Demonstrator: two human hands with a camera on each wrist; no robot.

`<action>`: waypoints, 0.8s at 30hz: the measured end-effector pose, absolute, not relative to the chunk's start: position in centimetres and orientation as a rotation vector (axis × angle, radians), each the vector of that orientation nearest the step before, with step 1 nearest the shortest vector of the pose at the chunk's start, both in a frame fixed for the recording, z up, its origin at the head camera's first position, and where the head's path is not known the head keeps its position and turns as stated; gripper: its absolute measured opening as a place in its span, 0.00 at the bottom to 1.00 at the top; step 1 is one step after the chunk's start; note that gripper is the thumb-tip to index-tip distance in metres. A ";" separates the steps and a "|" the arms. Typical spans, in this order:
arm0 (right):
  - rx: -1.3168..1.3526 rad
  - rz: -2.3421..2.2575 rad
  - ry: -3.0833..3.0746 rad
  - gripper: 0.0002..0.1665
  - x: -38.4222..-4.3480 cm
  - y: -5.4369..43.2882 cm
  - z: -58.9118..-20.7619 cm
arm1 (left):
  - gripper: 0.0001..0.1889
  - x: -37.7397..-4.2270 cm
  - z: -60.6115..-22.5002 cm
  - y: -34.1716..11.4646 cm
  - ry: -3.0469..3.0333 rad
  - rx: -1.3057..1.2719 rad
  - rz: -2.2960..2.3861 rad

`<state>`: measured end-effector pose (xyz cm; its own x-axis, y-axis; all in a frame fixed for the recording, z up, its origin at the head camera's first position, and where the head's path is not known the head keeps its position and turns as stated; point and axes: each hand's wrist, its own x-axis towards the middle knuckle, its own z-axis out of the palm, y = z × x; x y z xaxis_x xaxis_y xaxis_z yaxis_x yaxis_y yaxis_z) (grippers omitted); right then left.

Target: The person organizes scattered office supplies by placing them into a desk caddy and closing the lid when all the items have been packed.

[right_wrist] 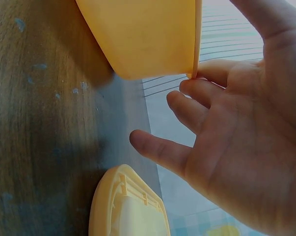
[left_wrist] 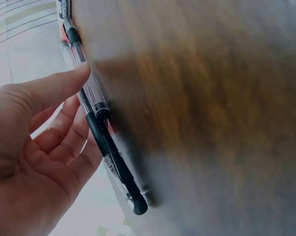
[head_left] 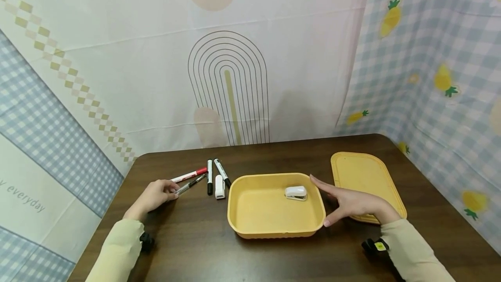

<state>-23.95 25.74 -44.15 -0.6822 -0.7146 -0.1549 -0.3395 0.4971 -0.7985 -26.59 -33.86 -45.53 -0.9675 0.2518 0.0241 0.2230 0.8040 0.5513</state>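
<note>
At the left of the table my left hand (head_left: 156, 193) pinches a clear-barrelled black pen (head_left: 191, 184). In the left wrist view the thumb presses along the pen (left_wrist: 94, 93), with the other fingers curled behind it. My right hand (head_left: 354, 203) is at the right side of a yellow plastic box (head_left: 270, 235), thumb and fingers spread wide. Its fingertips (right_wrist: 201, 71) meet the box's rim in the right wrist view. Inside the box lies a white stapler (head_left: 295, 192). A red-capped marker (head_left: 192, 174) lies just beyond the pen.
Two black-capped markers, an upright one (head_left: 210, 177) and a slanted one (head_left: 221, 171), lie left of the box. Beside them is another small white stapler (head_left: 220, 187). A yellow lid (head_left: 362, 171) rests at the right, partly behind my right hand. Patterned cloth (head_left: 305, 55) hangs behind the table.
</note>
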 end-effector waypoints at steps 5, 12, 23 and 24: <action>-0.857 -1.068 2.280 0.69 -23.7 25.7 -44.2 | 0.06 -26.6 -45.7 -34.1 2.935 0.399 0.888; -0.858 -1.070 2.268 0.69 -23.7 25.7 -44.1 | 0.07 -26.9 -45.2 -34.5 2.971 0.460 0.885; -0.856 -1.112 2.238 0.69 -23.5 25.7 -44.0 | 0.11 -26.9 -43.0 -34.8 3.062 0.533 0.852; -0.853 -1.119 2.231 0.68 -23.5 25.7 -44.0 | 0.12 -26.9 -42.8 -34.8 3.059 0.534 0.857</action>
